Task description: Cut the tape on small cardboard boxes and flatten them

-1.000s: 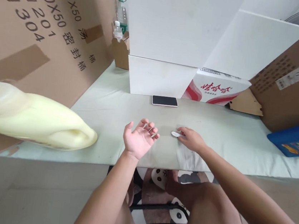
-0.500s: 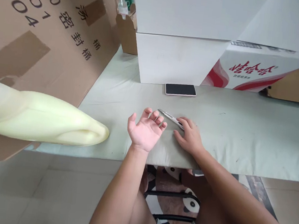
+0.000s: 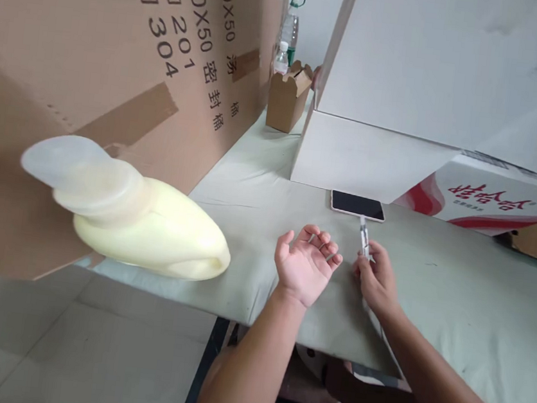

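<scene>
My left hand (image 3: 305, 267) rests palm up on the pale green table cover (image 3: 455, 300), fingers loosely curled and apart, holding nothing. Just to its right, my right hand (image 3: 376, 282) is closed around a thin silvery metal tool (image 3: 363, 235), a nail clipper or small file, whose tip points up and away toward the phone. A dark-screened phone (image 3: 358, 205) lies flat just beyond both hands, against the white box.
A pale yellow plastic jug (image 3: 149, 227) lies on its side at the table's left edge. A large brown carton (image 3: 97, 46) stands at the left, white boxes (image 3: 404, 113) and a red-printed carton (image 3: 486, 200) behind. A small cardboard box (image 3: 287, 97) and bottles (image 3: 290, 32) sit far back.
My right hand picked the metal tool up off the table and now holds it upright. My left hand stayed palm up. The view swung left.
</scene>
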### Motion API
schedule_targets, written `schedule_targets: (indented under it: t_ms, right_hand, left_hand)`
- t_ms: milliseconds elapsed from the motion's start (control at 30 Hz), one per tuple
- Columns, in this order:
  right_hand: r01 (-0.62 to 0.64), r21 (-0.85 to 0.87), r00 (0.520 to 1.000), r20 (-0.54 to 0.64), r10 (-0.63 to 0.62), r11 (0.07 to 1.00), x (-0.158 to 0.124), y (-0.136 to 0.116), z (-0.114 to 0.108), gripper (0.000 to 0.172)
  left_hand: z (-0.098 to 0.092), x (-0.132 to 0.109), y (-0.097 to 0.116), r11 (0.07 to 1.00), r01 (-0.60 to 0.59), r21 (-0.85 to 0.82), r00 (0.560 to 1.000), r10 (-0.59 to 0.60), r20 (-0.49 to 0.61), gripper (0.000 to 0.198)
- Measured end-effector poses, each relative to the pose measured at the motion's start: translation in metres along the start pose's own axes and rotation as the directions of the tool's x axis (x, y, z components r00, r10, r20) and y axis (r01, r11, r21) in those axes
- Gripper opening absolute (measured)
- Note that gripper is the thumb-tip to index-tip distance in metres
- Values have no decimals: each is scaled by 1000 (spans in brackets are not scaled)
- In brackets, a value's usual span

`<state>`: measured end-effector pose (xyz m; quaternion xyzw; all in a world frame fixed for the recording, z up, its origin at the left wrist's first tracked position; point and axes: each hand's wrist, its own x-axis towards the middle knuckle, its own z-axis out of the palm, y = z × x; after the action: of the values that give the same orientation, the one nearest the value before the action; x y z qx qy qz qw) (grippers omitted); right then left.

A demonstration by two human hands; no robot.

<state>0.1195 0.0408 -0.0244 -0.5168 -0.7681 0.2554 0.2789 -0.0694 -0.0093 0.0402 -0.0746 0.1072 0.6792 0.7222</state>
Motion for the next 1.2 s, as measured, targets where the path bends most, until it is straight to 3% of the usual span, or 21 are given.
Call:
schedule_targets:
  t_ms: [100, 200, 300, 367, 467, 600, 700, 800, 900, 1033, 1200]
  right_hand:
    - [7, 283, 1000, -23, -1, 959, 36, -43, 9, 30]
    - [76, 309, 997, 0, -80, 948, 96, -104, 23, 25]
    - [34, 392, 997, 57, -61, 920, 166, -155, 47, 15]
    - [-26, 443, 999, 50, 4, 896, 205, -171, 67, 18]
    - [32, 352, 999, -18, -27, 936, 244, -175, 95, 24]
    - [207, 209, 974, -141, -180, 956, 273, -189, 122, 28]
    - [218, 238, 976, -77, -205, 946, 287, -216, 135, 25]
    - [185, 264, 982, -74, -171, 947, 294, -232, 139, 27]
    - [206, 301, 974, -155, -165, 931, 283, -221, 126, 31]
    - [209, 389, 961, -254, -114, 897, 235, -183, 78, 39]
    - [240, 508, 951, -293, -96, 827, 131, -134, 3, 37]
  left_hand:
    - [0, -2, 6, 997, -35, -69, 998, 31, -55, 33]
    - [-2, 0, 17, 984, -109, -138, 985, 88, -148, 32]
    - [-4, 3, 30, 974, -149, -171, 970, 109, -219, 28]
    - [-5, 5, 39, 978, -139, -158, 964, 97, -247, 24]
    - [-7, 7, 51, 980, -142, -141, 952, 96, -291, 20]
    - [-8, 6, 59, 977, -160, -141, 938, 106, -329, 18]
    - [-7, 5, 57, 979, -161, -128, 928, 106, -356, 17]
    - [-5, 4, 52, 984, -165, -63, 928, 133, -348, 13]
    - [-7, 5, 49, 941, -279, 190, 885, 329, -330, 14]
    - [-16, 5, 48, 768, -465, 440, 730, 614, -300, 18]
    - [-25, 3, 43, 516, -603, 608, 552, 820, -148, 18]
